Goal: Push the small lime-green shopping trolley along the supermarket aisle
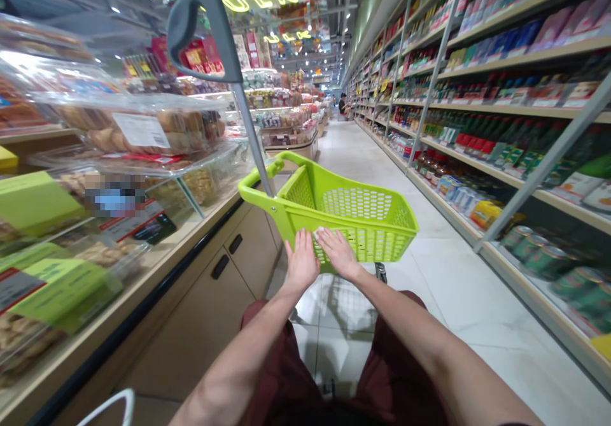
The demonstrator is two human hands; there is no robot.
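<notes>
A lime-green shopping cart (367,222) with perforated walls stands sideways in front of me, its basket holding nothing that I can see. My left hand (303,257) lies flat against the near side wall of the cart, fingers stretched out. Just to its right, my right hand (337,251) is at the same wall, and a small white wipe or tissue (319,234) shows under its fingertips. Its fingers are pressed down over this white piece. The cart's handle (248,190) is at the left end of the basket.
At the left is a counter (191,248) with packed baked goods and green price signs. A grey pole with a hook-shaped grip (229,44) rises by the cart handle. Tall shelves (506,111) of bottles and cans line the right. Far down the aisle, a person (342,104) is low down.
</notes>
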